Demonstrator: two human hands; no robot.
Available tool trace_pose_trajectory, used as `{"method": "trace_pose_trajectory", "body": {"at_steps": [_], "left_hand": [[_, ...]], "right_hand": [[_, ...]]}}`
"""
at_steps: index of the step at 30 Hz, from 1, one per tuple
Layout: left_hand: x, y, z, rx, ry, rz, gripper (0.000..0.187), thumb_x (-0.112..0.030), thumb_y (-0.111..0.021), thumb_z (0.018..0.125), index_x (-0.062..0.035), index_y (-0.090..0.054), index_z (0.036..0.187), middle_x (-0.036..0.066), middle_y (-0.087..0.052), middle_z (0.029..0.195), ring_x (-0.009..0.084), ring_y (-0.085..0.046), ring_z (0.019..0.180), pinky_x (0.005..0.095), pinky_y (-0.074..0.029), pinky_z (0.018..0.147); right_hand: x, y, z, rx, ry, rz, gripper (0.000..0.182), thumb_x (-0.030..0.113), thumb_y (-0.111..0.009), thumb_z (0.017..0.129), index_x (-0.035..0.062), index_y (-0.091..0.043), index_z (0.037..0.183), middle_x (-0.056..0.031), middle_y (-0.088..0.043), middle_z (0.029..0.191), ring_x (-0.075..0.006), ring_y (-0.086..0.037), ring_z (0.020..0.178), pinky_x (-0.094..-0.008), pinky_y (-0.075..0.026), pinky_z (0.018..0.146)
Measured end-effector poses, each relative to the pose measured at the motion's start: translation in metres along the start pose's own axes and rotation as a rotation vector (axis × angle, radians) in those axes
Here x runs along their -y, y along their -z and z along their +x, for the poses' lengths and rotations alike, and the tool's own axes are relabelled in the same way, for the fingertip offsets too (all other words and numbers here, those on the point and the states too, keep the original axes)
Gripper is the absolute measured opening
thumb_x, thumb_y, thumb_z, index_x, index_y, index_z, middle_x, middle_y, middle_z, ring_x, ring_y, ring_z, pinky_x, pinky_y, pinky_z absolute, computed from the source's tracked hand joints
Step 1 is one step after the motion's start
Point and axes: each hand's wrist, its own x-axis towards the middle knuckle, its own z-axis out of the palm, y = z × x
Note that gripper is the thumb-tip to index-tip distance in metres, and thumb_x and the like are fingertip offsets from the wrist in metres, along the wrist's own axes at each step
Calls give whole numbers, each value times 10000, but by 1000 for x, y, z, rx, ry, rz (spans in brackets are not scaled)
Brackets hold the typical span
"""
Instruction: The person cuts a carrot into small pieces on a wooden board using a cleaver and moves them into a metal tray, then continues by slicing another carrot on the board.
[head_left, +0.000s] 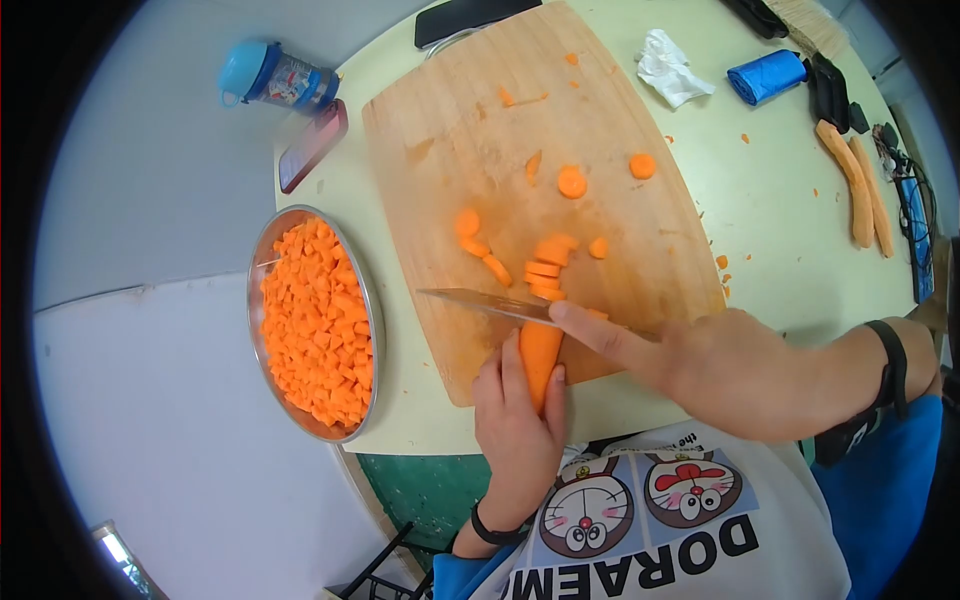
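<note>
My left hand [518,418] is closed around a peeled carrot [541,362] at the near edge of the wooden cutting board [480,150]. My right hand [700,360] grips a knife [490,303], its index finger stretched along the blade's back; the handle is hidden in the palm. The blade lies across the carrot's cut end, just beyond my left fingertips. Several carrot slices [545,270] lean together right behind the blade. More rounds, such as one carrot slice [572,182], are scattered farther up the board.
Left of the board stands a metal bowl [376,370] full of diced carrot. Around the table are a phone [313,146], a blue bottle [280,78], a crumpled tissue [670,68], a blue roll [766,77] and two peeled carrots [850,185]. A dark tablet-like object [470,18] lies at the back.
</note>
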Motion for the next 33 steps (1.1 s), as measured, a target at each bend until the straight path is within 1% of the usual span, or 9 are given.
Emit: {"method": "trace_pose_trajectory", "body": {"at_steps": [3, 5, 8, 14, 21, 23, 26, 29, 33], "left_hand": [[3, 3, 2, 34, 28, -42, 544, -222, -645, 812, 2, -443, 1265, 204, -508, 1099, 352, -515, 983, 392, -458, 798], [6, 8, 2, 78, 22, -117, 561, -235, -640, 822, 7, -429, 1281, 200, -500, 1103, 351, -519, 979, 383, -467, 779], [1, 20, 2, 138, 104, -197, 572, -245, -636, 828, 3, -418, 1296, 191, -496, 1093, 346, -526, 961, 377, -472, 758], [6, 8, -2, 86, 79, -155, 508, -213, -654, 808, -25, -476, 1245, 167, -503, 1071, 335, -531, 957, 373, -473, 751], [8, 3, -5, 79, 8, -188, 357, -136, -679, 765, -46, -560, 1090, 170, -525, 1088, 363, -530, 957, 384, -472, 744], [7, 4, -6, 123, 97, -216, 346, -130, -678, 757, -45, -568, 1075, 178, -528, 1094, 367, -530, 954, 394, -468, 751], [8, 5, -6, 134, 97, -218, 343, -119, -673, 752, -40, -567, 1068, 181, -527, 1088, 376, -525, 955, 410, -461, 756], [11, 8, -6, 193, 44, -204, 341, -100, -668, 746, -31, -570, 1065, 193, -529, 1086, 392, -517, 950, 422, -453, 766], [8, 5, -7, 147, 105, -250, 326, -79, -655, 744, -25, -574, 1055, 205, -530, 1087, 404, -511, 946, 425, -448, 773]], "right_hand": [[-5, 9, -3, 182, -111, 28, 818, -48, -539, 685, -17, -167, 1413, -132, -557, 619, -285, -580, 523, -360, -465, 438], [-10, 1, -16, -30, -80, 84, 760, -44, -551, 679, -22, -252, 1377, -136, -559, 637, -281, -586, 531, -353, -459, 428], [-11, 0, -39, -126, -39, 60, 602, -31, -553, 678, -14, -398, 1259, -136, -572, 704, -265, -585, 526, -338, -454, 418], [-15, -3, -56, -256, -35, -87, 385, 1, -552, 693, 4, -488, 1072, -105, -608, 839, -221, -575, 507, -302, -461, 423], [-11, -13, -63, -208, 30, -187, 416, 106, -595, 741, 45, -530, 1146, -138, -611, 853, -119, -500, 416, -237, -402, 361], [-12, -17, -61, -276, 62, -301, 505, 179, -595, 793, 156, -501, 1288, -156, -602, 833, -80, -444, 392, -210, -379, 343], [-12, -12, -62, -210, 69, -192, 685, 71, -618, 709, 181, -410, 1352, -222, -593, 986, -156, -521, 469, -254, -443, 418], [-10, -8, -57, -151, 57, -155, 676, 110, -617, 729, 299, -422, 1348, -219, -591, 968, -133, -509, 463, -230, -438, 417], [-8, -13, -57, -162, 41, -239, 668, 118, -625, 725, 332, -443, 1332, -213, -591, 954, -115, -500, 464, -215, -432, 412]]}}
